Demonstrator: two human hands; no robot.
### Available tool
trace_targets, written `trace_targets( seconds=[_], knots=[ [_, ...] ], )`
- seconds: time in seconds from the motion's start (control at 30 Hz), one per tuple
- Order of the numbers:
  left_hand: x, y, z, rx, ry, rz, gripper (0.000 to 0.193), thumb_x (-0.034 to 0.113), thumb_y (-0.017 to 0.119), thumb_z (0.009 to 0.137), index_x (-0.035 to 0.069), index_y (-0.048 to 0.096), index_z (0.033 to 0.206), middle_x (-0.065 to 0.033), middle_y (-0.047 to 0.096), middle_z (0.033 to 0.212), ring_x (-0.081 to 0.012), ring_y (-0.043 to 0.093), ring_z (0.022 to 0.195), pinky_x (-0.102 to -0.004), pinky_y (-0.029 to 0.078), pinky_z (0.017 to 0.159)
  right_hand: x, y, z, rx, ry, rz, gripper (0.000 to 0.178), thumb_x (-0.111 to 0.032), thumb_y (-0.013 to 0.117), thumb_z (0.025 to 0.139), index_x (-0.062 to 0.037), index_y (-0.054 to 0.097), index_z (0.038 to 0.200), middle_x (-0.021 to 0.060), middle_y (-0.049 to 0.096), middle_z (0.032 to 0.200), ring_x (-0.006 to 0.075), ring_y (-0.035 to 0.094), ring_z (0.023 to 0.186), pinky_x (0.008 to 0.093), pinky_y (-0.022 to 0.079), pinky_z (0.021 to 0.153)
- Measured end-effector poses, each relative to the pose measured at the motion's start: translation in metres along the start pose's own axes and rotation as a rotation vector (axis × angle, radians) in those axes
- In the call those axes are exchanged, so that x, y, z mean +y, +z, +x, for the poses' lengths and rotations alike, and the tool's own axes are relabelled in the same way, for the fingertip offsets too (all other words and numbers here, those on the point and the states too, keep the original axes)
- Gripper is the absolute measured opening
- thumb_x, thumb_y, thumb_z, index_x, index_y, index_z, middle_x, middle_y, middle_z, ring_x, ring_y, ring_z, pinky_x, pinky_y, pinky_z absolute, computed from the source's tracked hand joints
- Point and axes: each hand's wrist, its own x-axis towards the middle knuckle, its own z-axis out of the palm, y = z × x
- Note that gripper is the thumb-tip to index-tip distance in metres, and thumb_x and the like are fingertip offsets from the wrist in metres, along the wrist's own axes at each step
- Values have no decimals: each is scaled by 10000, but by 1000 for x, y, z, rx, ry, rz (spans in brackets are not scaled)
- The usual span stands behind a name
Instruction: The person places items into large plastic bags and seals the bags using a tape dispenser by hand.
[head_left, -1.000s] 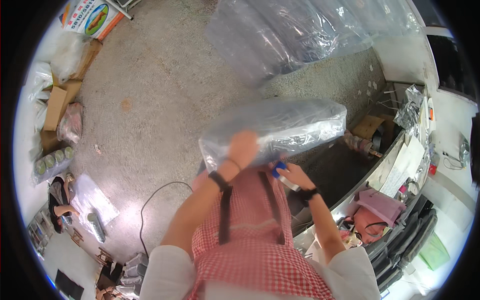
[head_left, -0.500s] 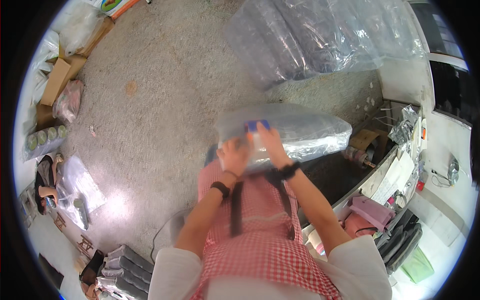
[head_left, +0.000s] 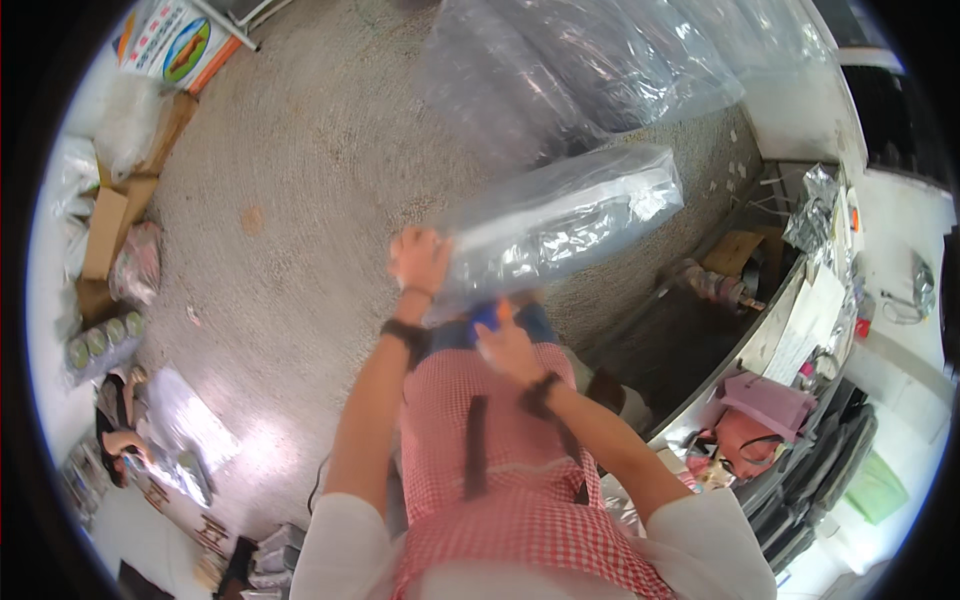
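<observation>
A long clear plastic package (head_left: 560, 235) with something pale inside slants away to the right across my lap. My left hand (head_left: 420, 258) has its fingers curled at the package's near left end, gripping the plastic there. Lower and to the right, my right hand (head_left: 512, 352) is closed around a small blue and orange object (head_left: 486, 318), just below the package's near edge. Motion blurs this object, so its exact kind does not show. Part of it is hidden by the fingers.
Large clear plastic-wrapped bundles (head_left: 600, 75) lie at the far right on the concrete floor (head_left: 310, 180). A dark trough-like bench (head_left: 650, 345) runs along the right, beside a pink bag (head_left: 765, 405). Cardboard (head_left: 105, 232) and plastic bags line the left wall.
The package has swung away from me and now slants up to the right. My left hand moved left and forward; my right hand came back toward my lap with the blue and orange object.
</observation>
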Motion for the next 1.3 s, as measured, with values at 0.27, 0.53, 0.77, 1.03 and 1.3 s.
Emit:
trace_targets(
  seconds=[0.27,0.53,0.77,1.03,1.3],
  knots=[
    [51,-11,-37,-376,537,268,667,245,647,741,53,397,1329,-184,446,1323,-354,381,1263,-533,285,1005,148,-69,-43,206,131,-113,309,-314,541,868,-48,633,994,248,588,1041,414,608,809,485,503,733],
    [25,55,-35,-1085,244,-292,979,151,753,609,-8,232,1422,-208,327,1419,-345,289,1331,-391,238,1102,362,-353,-162,1387,723,101,418,-324,631,813,14,514,1030,264,562,1028,441,565,933,484,460,793],
    [-11,69,-168,-110,-602,-511,166,125,567,901,10,595,1016,-145,618,954,-222,602,842,-320,499,693,583,-479,-231,1426,1151,60,453,-297,603,850,35,472,1129,277,601,1009,374,600,938,451,429,849],
    [40,78,-230,34,-1114,-648,274,223,506,913,-6,574,1048,-123,612,963,-222,583,816,-339,485,710,343,-482,-32,934,-106,-35,544,-288,697,750,34,508,1145,248,551,1116,409,533,1024,453,436,883],
    [66,92,-198,502,-1031,-648,421,329,639,827,13,621,1106,-135,656,1042,-245,612,884,-374,499,784,236,-432,100,332,53,125,689,-533,629,757,3,538,1180,233,606,1102,373,575,1048,427,456,885]
  ],
)
